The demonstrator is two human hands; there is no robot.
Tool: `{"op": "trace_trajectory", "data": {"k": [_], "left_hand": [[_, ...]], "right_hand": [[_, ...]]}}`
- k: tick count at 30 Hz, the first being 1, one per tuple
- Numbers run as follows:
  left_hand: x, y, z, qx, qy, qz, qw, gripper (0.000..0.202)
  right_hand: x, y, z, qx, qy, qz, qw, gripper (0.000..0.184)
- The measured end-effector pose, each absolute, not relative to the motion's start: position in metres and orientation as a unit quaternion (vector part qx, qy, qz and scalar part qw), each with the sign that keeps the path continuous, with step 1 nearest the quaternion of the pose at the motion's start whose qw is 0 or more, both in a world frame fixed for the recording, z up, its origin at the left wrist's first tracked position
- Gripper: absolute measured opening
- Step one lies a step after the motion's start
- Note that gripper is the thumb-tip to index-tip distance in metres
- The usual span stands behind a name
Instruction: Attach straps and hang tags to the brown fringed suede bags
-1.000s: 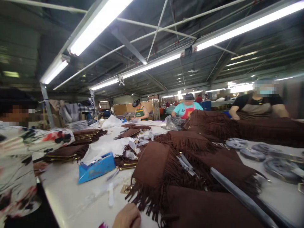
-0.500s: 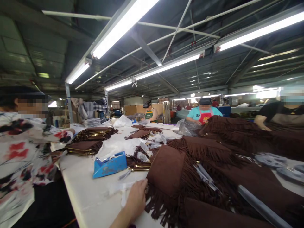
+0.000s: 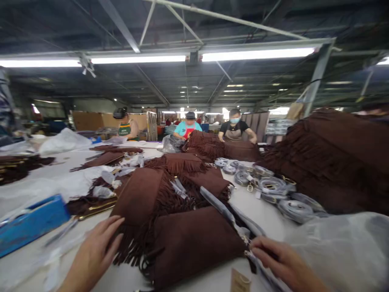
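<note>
A dark brown fringed bag (image 3: 194, 243) lies flat on the white table in front of me. My right hand (image 3: 278, 257) is at its right corner, fingers curled closed round the plastic-wrapped strap (image 3: 223, 209) near the metal clasp. My left hand (image 3: 99, 245) rests at the left with fingers stretched out and apart, by the fringe of another brown bag (image 3: 138, 194). No object shows inside the left hand. A brown paper tag (image 3: 240, 280) lies below the near bag's right corner.
A blue tape dispenser (image 3: 33, 225) stands at the left. Coiled, plastic-wrapped straps (image 3: 273, 186) lie right of centre, before a tall pile of brown fringed bags (image 3: 340, 158). Clear plastic (image 3: 346, 247) covers the near right. Several co-workers, one in a turquoise shirt (image 3: 182, 129), work across the table.
My view has swung to the right, and the co-worker at the far left has left the frame. My right hand has come into view at the strap. My left hand has its fingers spread.
</note>
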State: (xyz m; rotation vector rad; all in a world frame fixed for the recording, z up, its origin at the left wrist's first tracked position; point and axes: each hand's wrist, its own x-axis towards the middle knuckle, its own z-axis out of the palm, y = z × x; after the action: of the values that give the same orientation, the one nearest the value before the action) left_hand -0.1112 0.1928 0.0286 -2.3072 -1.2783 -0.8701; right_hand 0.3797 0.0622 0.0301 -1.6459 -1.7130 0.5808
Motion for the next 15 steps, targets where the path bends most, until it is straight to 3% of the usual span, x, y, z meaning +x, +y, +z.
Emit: {"op": "trace_trajectory", "data": {"k": [3, 6, 12, 15], "left_hand": [[-0.048, 0.165, 0.030, -0.900, -0.323, -0.251, 0.154, 0.035], [0.019, 0.140, 0.017, -0.937, -0.241, -0.162, 0.195, 0.054], [0.088, 0.141, -0.008, -0.905, -0.316, -0.080, 0.273, 0.055], [0.100, 0.146, 0.009, -0.907, -0.358, -0.058, 0.216, 0.046]], "right_hand": [[0.382, 0.082, 0.043, -0.643, -0.594, 0.234, 0.422, 0.038], [0.383, 0.099, 0.036, -0.635, -0.568, 0.237, 0.467, 0.036], [0.394, 0.094, 0.002, -0.635, -0.538, 0.294, 0.469, 0.038], [0.398, 0.092, 0.000, -0.624, -0.539, 0.311, 0.472, 0.038]]}}
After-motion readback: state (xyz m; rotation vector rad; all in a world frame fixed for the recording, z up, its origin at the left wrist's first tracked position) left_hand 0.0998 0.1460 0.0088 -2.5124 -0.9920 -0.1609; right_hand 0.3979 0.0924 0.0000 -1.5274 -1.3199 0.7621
